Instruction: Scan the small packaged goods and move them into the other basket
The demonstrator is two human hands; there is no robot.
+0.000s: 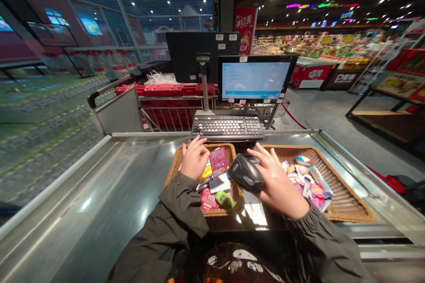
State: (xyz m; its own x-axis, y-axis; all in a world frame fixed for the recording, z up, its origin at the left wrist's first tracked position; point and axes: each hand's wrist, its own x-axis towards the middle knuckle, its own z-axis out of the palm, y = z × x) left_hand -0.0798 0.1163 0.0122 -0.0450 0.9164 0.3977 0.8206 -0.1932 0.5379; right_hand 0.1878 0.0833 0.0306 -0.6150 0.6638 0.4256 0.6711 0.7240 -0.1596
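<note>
My left hand point(195, 159) is closed in a pinch on the edge of a flat pink packet point(218, 162), held over the left wicker basket point(172, 166). In that basket lie a bright green item point(224, 199), a red-pink packet point(209, 200) and a white box point(219, 183). A black handheld barcode scanner point(245, 173) is in my right hand point(277, 181), between the two baskets. Its head points toward the pink packet. My right index and other fingers stretch out past the scanner, while the grip is hidden by the hand.
A wider wicker basket point(352, 199) on the right holds several small colourful packages. Behind the baskets stand a keyboard point(227, 127), a lit monitor point(255, 79) and a dark second screen point(186, 59). The metal counter point(109, 194) has raised edges; a shopping cart point(169, 112) stands beyond it.
</note>
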